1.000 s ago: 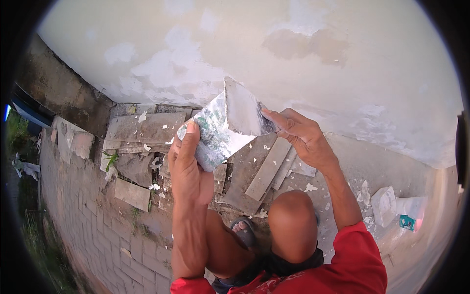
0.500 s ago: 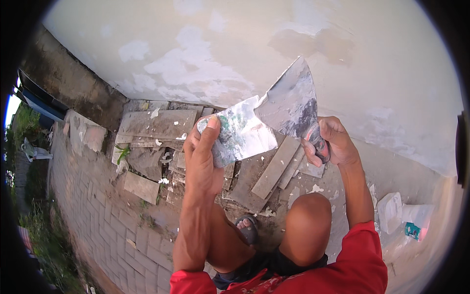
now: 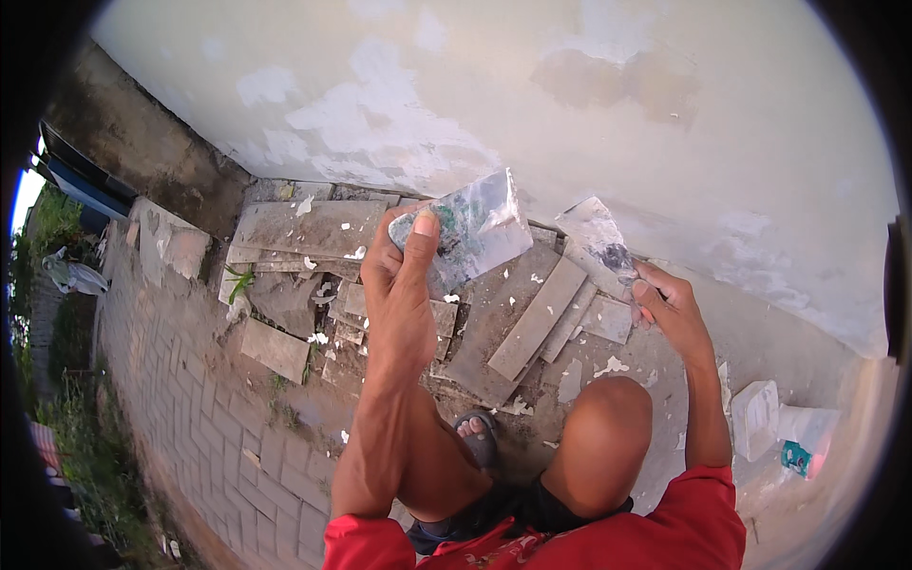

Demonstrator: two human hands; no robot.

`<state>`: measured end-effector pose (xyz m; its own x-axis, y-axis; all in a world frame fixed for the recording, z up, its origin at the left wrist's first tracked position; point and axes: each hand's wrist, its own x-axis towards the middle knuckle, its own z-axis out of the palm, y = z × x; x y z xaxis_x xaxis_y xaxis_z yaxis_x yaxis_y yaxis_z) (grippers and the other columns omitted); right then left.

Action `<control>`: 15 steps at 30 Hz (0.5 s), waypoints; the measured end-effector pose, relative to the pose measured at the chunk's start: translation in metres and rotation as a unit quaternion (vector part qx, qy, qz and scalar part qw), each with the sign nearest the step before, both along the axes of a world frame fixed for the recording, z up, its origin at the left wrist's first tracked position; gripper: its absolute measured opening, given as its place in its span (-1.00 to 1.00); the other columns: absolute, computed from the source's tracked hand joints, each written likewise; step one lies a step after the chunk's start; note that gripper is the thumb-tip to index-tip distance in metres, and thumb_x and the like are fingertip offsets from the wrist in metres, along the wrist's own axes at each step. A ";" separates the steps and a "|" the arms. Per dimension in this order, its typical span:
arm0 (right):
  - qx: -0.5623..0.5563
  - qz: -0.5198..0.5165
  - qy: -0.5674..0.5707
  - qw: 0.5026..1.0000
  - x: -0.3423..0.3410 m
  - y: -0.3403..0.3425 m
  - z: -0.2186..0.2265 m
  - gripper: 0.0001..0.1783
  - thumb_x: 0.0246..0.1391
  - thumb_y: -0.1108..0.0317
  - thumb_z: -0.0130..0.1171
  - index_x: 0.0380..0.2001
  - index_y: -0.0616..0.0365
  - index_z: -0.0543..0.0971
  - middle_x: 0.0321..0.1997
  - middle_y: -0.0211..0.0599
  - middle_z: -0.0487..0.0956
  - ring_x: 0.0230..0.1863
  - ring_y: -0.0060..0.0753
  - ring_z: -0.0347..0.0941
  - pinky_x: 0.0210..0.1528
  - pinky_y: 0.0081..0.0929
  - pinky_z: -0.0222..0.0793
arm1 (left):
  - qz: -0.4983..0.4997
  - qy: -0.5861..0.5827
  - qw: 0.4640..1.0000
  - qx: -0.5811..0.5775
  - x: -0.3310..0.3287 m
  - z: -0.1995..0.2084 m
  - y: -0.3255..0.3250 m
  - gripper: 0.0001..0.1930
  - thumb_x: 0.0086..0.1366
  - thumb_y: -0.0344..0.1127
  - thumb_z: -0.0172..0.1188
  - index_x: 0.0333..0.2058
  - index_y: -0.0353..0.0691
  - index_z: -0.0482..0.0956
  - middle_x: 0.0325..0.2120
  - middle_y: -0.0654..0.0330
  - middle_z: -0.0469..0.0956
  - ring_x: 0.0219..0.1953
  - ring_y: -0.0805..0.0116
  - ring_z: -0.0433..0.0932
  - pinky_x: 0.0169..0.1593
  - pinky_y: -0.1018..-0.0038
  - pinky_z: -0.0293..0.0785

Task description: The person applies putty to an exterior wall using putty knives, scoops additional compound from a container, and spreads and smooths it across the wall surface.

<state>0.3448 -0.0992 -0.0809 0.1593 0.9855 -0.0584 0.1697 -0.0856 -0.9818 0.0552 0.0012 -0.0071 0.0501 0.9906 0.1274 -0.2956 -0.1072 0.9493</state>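
Observation:
My left hand (image 3: 404, 261) is closed on a flat, roughly rectangular putty scraper plate (image 3: 480, 228), thumb on top. Its face is smeared with white filler and greenish stains. In my right hand (image 3: 665, 304) is a putty knife (image 3: 597, 236) with a wide flared blade, held by its handle, which the fingers mostly cover. White filler and dark smudges coat the blade. The two tools are apart, with a gap between their edges, both held up in front of the wall.
A pale wall (image 3: 655, 152) with white filler patches stands ahead. At its foot lie stacked grey boards (image 3: 313, 228) among white flakes. Brick paving (image 3: 209, 418) spreads to the left. A white tub (image 3: 755, 418) and a whitish container (image 3: 807, 426) are at right.
The putty knife has come off the plate's edge and moved lower and farther forward, its blade tilting away. The plate in my left hand has tipped upward at its right end.

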 end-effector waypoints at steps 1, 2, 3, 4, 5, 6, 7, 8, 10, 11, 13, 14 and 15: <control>0.000 -0.001 0.001 1.000 -0.005 -0.002 0.010 -0.59 0.27 0.18 0.15 0.03 0.27 0.58 -0.36 -0.35 0.54 -0.53 -0.63 0.38 -0.59 -0.64 0.23 | 0.006 0.015 1.000 0.005 0.000 -0.003 0.001 -0.66 0.42 -0.11 0.15 -0.06 -0.30 0.51 -0.36 0.32 0.53 -0.33 0.62 0.40 -0.25 0.63 0.35; 0.125 -0.006 -0.143 0.982 -0.009 -0.003 0.019 -0.60 0.19 0.29 0.20 0.08 0.16 0.57 -0.33 -0.37 0.51 -0.50 -0.60 0.38 -0.56 -0.60 0.24 | 0.005 0.042 0.999 0.008 -0.001 -0.003 0.003 -0.64 0.43 -0.10 0.14 -0.04 -0.31 0.50 -0.38 0.33 0.53 -0.35 0.63 0.39 -0.27 0.64 0.33; 0.243 -0.012 -0.282 0.928 -0.014 -0.006 0.028 -0.53 0.12 0.41 0.26 0.13 0.06 0.56 -0.30 -0.39 0.48 -0.48 -0.57 0.38 -0.53 -0.56 0.25 | 0.002 0.068 0.998 0.009 0.001 -0.005 0.003 -0.62 0.44 -0.09 0.12 -0.02 -0.33 0.50 -0.40 0.33 0.53 -0.38 0.64 0.38 -0.30 0.65 0.32; 0.241 -0.014 -0.282 0.929 -0.022 -0.007 0.039 -0.53 0.12 0.41 0.26 0.13 0.06 0.56 -0.30 -0.39 0.48 -0.48 -0.57 0.38 -0.53 -0.56 0.25 | 0.000 0.068 0.998 0.007 0.003 -0.005 0.004 -0.62 0.44 -0.09 0.12 -0.02 -0.33 0.50 -0.40 0.33 0.53 -0.38 0.64 0.38 -0.30 0.65 0.32; 0.240 -0.036 -0.334 0.911 -0.033 -0.008 0.050 -0.48 0.03 0.49 0.28 0.12 -0.04 0.58 -0.33 -0.37 0.44 -0.48 -0.50 0.38 -0.52 -0.50 0.27 | 0.006 0.076 0.997 0.021 0.006 -0.004 0.004 -0.61 0.44 -0.09 0.11 -0.01 -0.34 0.50 -0.41 0.33 0.53 -0.40 0.66 0.36 -0.33 0.67 0.28; 0.239 -0.059 -0.387 0.889 -0.040 -0.008 0.057 -0.40 -0.07 0.57 0.30 0.10 -0.14 0.60 -0.36 -0.34 0.40 -0.49 -0.43 0.37 -0.52 -0.44 0.28 | 0.009 0.080 0.996 0.035 0.011 -0.003 0.004 -0.60 0.45 -0.09 0.10 0.00 -0.35 0.49 -0.42 0.33 0.53 -0.42 0.68 0.34 -0.37 0.68 0.24; 0.237 -0.062 -0.389 0.888 -0.044 -0.007 0.061 -0.40 -0.07 0.57 0.30 0.10 -0.14 0.60 -0.36 -0.34 0.40 -0.49 -0.43 0.37 -0.52 -0.44 0.28 | 0.005 0.079 0.996 0.035 0.013 -0.001 0.004 -0.60 0.45 -0.09 0.10 0.00 -0.35 0.49 -0.42 0.33 0.53 -0.42 0.68 0.34 -0.37 0.68 0.24; 0.239 -0.063 -0.418 0.874 -0.045 -0.007 0.064 -0.37 -0.10 0.58 0.30 0.10 -0.16 0.60 -0.36 -0.33 0.39 -0.48 -0.38 0.37 -0.51 -0.41 0.30 | 0.003 0.107 0.994 0.032 0.015 0.000 0.002 -0.61 0.45 -0.10 0.09 0.00 -0.35 0.49 -0.41 0.33 0.53 -0.43 0.69 0.33 -0.39 0.69 0.21; 0.239 -0.072 -0.451 0.857 -0.048 -0.006 0.068 -0.35 -0.14 0.59 0.31 0.10 -0.19 0.60 -0.37 -0.32 0.37 -0.46 -0.33 0.37 -0.51 -0.39 0.33 | -0.008 0.134 0.990 0.032 0.023 0.002 -0.002 -0.61 0.46 -0.11 0.08 0.00 -0.36 0.49 -0.40 0.32 0.53 -0.44 0.70 0.31 -0.41 0.71 0.17; 0.240 -0.078 -0.474 0.844 -0.048 -0.004 0.068 -0.35 -0.14 0.57 0.31 0.10 -0.18 0.59 -0.37 -0.33 0.36 -0.45 -0.33 0.39 -0.50 -0.38 0.35 | -0.010 0.126 0.991 0.044 0.032 0.003 -0.002 -0.62 0.46 -0.11 0.08 0.01 -0.36 0.49 -0.40 0.31 0.53 -0.45 0.70 0.30 -0.42 0.71 0.16; 0.238 -0.101 -0.504 0.824 -0.045 -0.008 0.069 -0.35 -0.14 0.56 0.31 0.10 -0.17 0.58 -0.38 -0.34 0.35 -0.43 -0.33 0.41 -0.50 -0.37 0.38 | -0.029 0.111 0.991 0.066 0.040 0.002 -0.007 -0.62 0.47 -0.12 0.07 0.01 -0.36 0.49 -0.40 0.30 0.53 -0.46 0.70 0.29 -0.42 0.71 0.14; 0.231 -0.083 -0.515 0.821 -0.047 -0.010 0.072 -0.37 -0.12 0.53 0.30 0.11 -0.17 0.57 -0.37 -0.35 0.34 -0.42 -0.32 0.42 -0.49 -0.38 0.40 | -0.015 0.133 0.990 0.050 0.036 0.004 -0.010 -0.63 0.46 -0.11 0.08 0.01 -0.32 0.50 -0.40 0.30 0.54 -0.34 0.63 0.37 -0.23 0.65 0.25; 0.219 -0.063 -0.527 0.819 -0.049 -0.011 0.068 -0.38 -0.10 0.50 0.29 0.11 -0.17 0.56 -0.37 -0.36 0.34 -0.42 -0.31 0.43 -0.48 -0.38 0.42 | -0.014 0.140 0.989 0.048 0.035 0.003 -0.010 -0.63 0.45 -0.10 0.09 0.00 -0.30 0.50 -0.40 0.31 0.55 -0.29 0.60 0.41 -0.13 0.62 0.31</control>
